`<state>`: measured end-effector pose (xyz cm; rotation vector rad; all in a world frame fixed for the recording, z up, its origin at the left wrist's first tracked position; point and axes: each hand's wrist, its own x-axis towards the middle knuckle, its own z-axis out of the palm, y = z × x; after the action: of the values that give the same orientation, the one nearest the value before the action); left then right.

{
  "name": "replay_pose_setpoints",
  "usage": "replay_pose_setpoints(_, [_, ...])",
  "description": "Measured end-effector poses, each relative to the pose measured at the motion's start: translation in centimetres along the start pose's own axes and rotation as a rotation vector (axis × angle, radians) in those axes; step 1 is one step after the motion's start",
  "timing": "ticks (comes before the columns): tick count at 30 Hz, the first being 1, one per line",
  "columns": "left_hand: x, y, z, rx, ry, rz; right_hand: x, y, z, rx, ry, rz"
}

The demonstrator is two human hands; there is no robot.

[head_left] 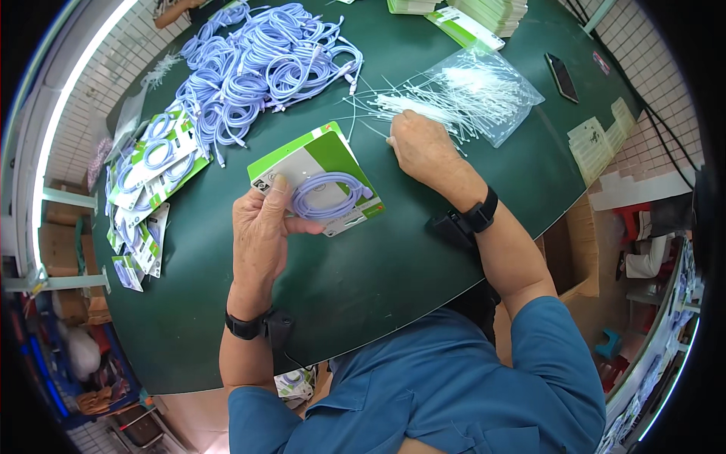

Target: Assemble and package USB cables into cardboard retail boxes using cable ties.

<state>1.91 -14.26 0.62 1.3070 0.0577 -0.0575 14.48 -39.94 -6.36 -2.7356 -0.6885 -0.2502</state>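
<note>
My left hand [261, 227] is closed on a green and white packaging card [339, 151], tilted above the table. Against the card's front lies a coiled lilac cable [330, 195], with my thumb pressing near its left side. My right hand [429, 151] is at the near edge of a heap of thin white cable ties [423, 107]. Its fingers are curled in and touch the ties; whatever is between the fingertips is hidden. Part of the heap spills from a clear plastic bag [516, 113].
A large pile of coiled lilac cables [257, 68] covers the table's far left. Carded cables [155, 163] overlap along the left edge. Stacked cards [491, 13] stand at the back. A phone [561, 78] lies far right, and an open carton [578, 250] sits beside the table.
</note>
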Motion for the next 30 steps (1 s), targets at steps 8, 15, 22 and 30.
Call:
replay_pose_setpoints(8, [-1.9,1.9,0.2,0.102,0.036,0.407,0.7,-1.5,-3.1,1.322,-0.142,0.244])
replay_pose_setpoints(15, [-0.3,1.5,-0.7,0.748,0.189,0.883,0.3,-2.8,-3.0,1.696,-0.208,0.242])
replay_pose_setpoints(22, [2.2,-1.2,-2.1,0.924,0.184,0.962,0.3,-3.4,-3.2,1.672,-0.234,0.216])
replay_pose_setpoints(30, [2.5,-2.4,-2.2,0.999,0.180,1.006,-0.2,-3.7,-2.8,1.372,-0.020,-0.001])
